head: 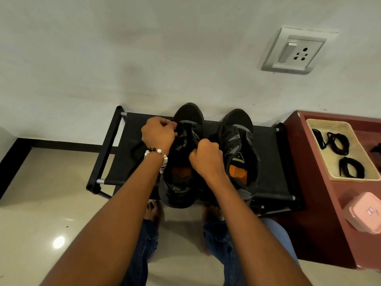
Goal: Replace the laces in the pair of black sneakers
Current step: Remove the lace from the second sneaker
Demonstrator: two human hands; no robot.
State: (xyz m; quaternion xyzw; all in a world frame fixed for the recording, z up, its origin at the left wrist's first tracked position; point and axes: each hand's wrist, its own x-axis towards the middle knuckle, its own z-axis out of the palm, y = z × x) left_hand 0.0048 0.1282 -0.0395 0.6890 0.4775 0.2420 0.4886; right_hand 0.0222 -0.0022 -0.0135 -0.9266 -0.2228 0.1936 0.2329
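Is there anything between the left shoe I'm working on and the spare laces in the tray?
Yes: the right sneaker stands on the rack between the left sneaker and the tray of black laces.

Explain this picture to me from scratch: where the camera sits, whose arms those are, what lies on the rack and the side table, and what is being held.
There is no machine here. The one picture comes from a camera worn on a person's head, looking down over their own arms. Two black sneakers stand on a low black rack against the wall. Both hands work on the left sneaker: the left hand, with a bead bracelet at its wrist, pinches near the eyelets, and the right hand has a curled grip at the shoe's opening. What lace they hold is too dark to tell. The right sneaker is untouched. On the red side table a shallow tray holds coiled black laces, beside a pink box.
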